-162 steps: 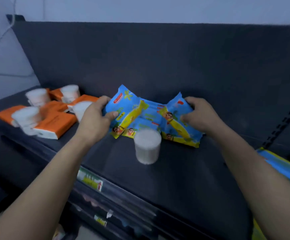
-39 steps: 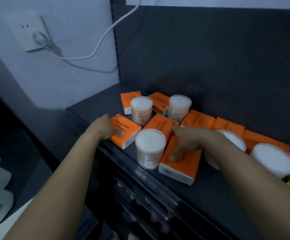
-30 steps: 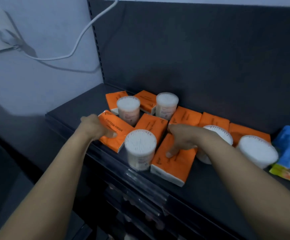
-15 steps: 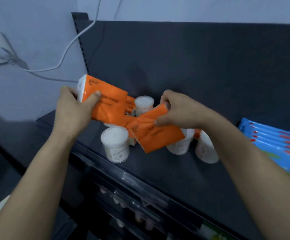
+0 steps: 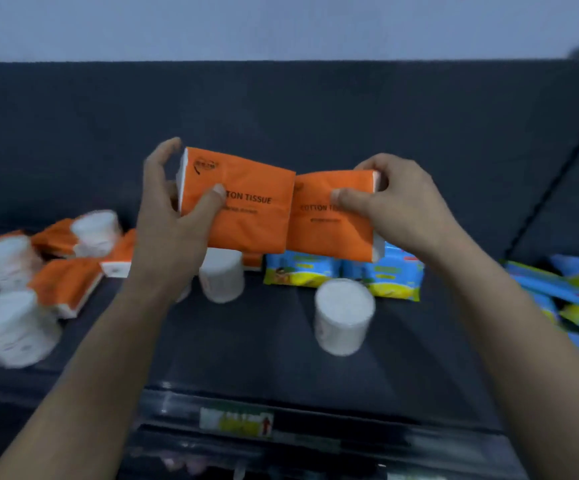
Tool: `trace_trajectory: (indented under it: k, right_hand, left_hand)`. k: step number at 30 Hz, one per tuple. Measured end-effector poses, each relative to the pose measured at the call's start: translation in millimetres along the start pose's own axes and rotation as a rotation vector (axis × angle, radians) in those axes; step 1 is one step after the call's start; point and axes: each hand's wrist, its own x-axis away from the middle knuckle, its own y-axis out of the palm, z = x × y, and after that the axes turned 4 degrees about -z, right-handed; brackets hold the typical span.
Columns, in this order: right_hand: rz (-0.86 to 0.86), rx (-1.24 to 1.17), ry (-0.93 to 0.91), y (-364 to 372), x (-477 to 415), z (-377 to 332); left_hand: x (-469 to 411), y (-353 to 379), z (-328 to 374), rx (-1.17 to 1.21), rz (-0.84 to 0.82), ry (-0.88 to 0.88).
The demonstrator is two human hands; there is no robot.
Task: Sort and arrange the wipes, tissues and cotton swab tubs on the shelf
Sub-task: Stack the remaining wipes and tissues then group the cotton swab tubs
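Note:
My left hand (image 5: 170, 223) grips an orange cotton tissue pack (image 5: 246, 216) held up above the shelf (image 5: 246, 355). My right hand (image 5: 399, 206) grips a second orange tissue pack (image 5: 329, 233), its edge touching the first. Below them lie blue and yellow wipes packs (image 5: 343, 275) at the back. A white cotton swab tub (image 5: 343, 315) stands in front of the wipes, another tub (image 5: 220, 275) stands under my left hand. More orange tissue packs (image 5: 63, 285) and swab tubs (image 5: 7, 327) lie mixed at the left, blurred.
A dark back panel (image 5: 315, 109) rises behind the shelf. More blue wipes packs (image 5: 565, 296) are piled at the right edge. The shelf's front rail carries a price label (image 5: 236, 422). Lower shelves are dim below.
Both hands lifted one tissue pack each off the left pile and carried them right. The view swung right, so the wipes and the lone tub now sit below the packs.

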Motion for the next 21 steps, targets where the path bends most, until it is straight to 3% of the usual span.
trace_trajectory:
  k: [9,21]
  right_hand:
    - [0.346,0.164,0.365,-108,79,77]
    - [0.734,0.245,0.718,-204,197,143]
  left_hand:
    - [9,153,32,0.265,-0.454,0.102]
    - [87,291,79,0.331,-0.836,0.027]
